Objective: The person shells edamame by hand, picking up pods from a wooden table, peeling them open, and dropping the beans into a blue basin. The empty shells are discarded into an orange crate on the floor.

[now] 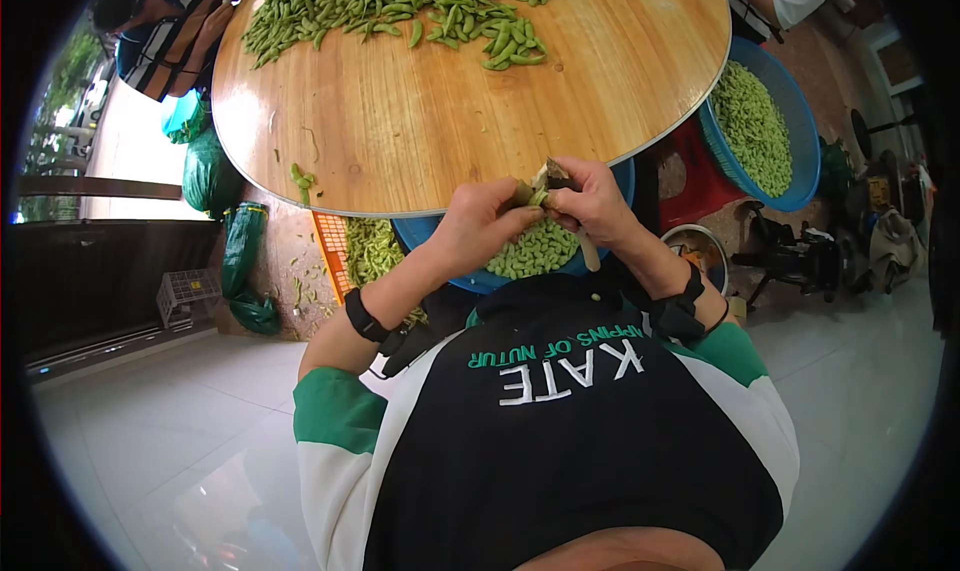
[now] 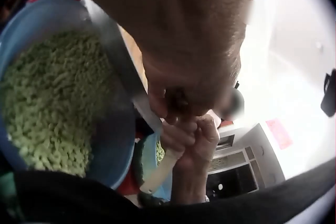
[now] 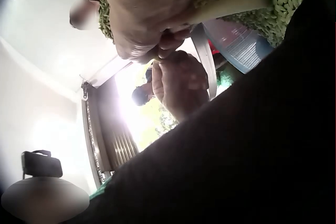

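Note:
Both hands meet over a blue basin [image 1: 410,233] of shelled green beans [image 1: 532,253], close to the round table's edge. My left hand [image 1: 478,223] pinches a green bean pod [image 1: 540,199] between thumb and fingers. My right hand [image 1: 600,209] grips a small knife whose pale handle [image 1: 589,252] sticks out below the palm; its short blade [image 1: 547,174] shows above the fingers, beside the pod. In the left wrist view the same handle [image 2: 159,174] points down from the right hand [image 2: 195,141]. Fingers hide most of the pod.
A heap of unshelled pods [image 1: 380,6] covers the far side of the wooden table [image 1: 400,141]. An orange crate [image 1: 328,246] of empty pods stands left of the basin. Another blue basin [image 1: 808,161] of shelled beans is at right. Another person [image 1: 165,31] sits at far left.

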The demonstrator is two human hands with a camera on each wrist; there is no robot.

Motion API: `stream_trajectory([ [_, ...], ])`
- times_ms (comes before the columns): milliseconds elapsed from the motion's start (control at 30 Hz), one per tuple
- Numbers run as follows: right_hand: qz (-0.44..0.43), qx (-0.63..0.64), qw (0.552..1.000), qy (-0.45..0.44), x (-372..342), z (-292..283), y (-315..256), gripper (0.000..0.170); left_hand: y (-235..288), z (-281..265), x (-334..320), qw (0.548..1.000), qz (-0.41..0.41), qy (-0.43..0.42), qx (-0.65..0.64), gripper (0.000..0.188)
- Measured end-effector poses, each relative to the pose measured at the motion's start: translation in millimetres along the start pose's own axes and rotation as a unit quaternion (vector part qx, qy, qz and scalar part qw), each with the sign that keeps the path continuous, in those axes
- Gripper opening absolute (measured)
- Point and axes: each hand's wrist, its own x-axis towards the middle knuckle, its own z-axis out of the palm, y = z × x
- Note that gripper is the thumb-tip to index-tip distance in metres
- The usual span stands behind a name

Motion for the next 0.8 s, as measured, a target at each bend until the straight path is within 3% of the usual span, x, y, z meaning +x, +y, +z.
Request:
stream_trajectory([
  [33, -0.001, 0.000, 1.000, 0.000, -1, 0, 0, 0.008, -1, 1, 0, 0.986, 0.081, 0.036, 0.138, 0.016],
  [67, 0.002, 0.005, 1.000, -0.003, -1, -1, 0, 0.008, -1, -1, 1, 0.986, 0.083, 0.036, 0.139, 0.016],
  [133, 0.008, 0.012, 1.000, -0.007, -2, -1, 1, 0.009, 9, -2, -2, 0.991, -0.077, 0.015, -0.113, 0.016],
  [267, -0.020, 0.003, 1.000, -0.007, -4, 1, 0, 0.012, 7, 0, 0, 0.983, -0.098, 0.023, -0.156, 0.018],
  [333, -0.023, -0.001, 1.000, -0.007, -4, 4, -3, 0.013, 2, 5, -1, 0.993, -0.007, 0.102, 0.059, 0.016],
  [367, -0.047, -0.056, 0.997, 0.001, -4, 6, -4, 0.013, 1, 8, -2, 0.993, -0.008, 0.101, 0.060, 0.016],
  [433, -0.074, -0.112, 0.991, 0.012, -5, 6, -4, 0.013, 1, 12, -5, 0.964, 0.088, 0.143, 0.205, 0.013],
  [500, -0.022, -0.059, 0.998, 0.002, -5, 3, -2, 0.011, 7, 10, -10, 0.968, 0.103, 0.127, 0.191, 0.011],
  [567, -0.043, -0.104, 0.994, -0.003, -8, 4, -4, 0.009, 20, 2, -20, 0.970, 0.121, 0.112, 0.181, 0.010],
  [633, -0.125, -0.204, 0.971, -0.014, -8, 1, 5, 0.007, 40, -16, -39, 0.965, 0.021, 0.065, 0.255, 0.013],
  [667, -0.130, -0.207, 0.970, -0.013, -11, -1, 3, 0.007, 44, -31, -50, 0.939, 0.023, 0.027, 0.342, 0.015],
  [700, -0.128, -0.256, 0.957, -0.042, -15, -2, 0, 0.009, 47, -46, -59, 0.904, 0.024, -0.012, 0.426, 0.017],
  [733, -0.125, -0.303, 0.942, -0.070, -18, -1, -2, 0.011, 48, -57, -65, 0.902, 0.028, -0.011, 0.430, 0.017],
  [767, -0.069, -0.288, 0.953, -0.067, -20, 0, -5, 0.017, 49, -67, -69, 0.866, -0.028, -0.007, 0.499, 0.018],
  [800, -0.071, -0.287, 0.953, -0.066, -21, 1, -4, 0.017, 51, -70, -70, 0.822, -0.086, -0.003, 0.562, 0.019],
])
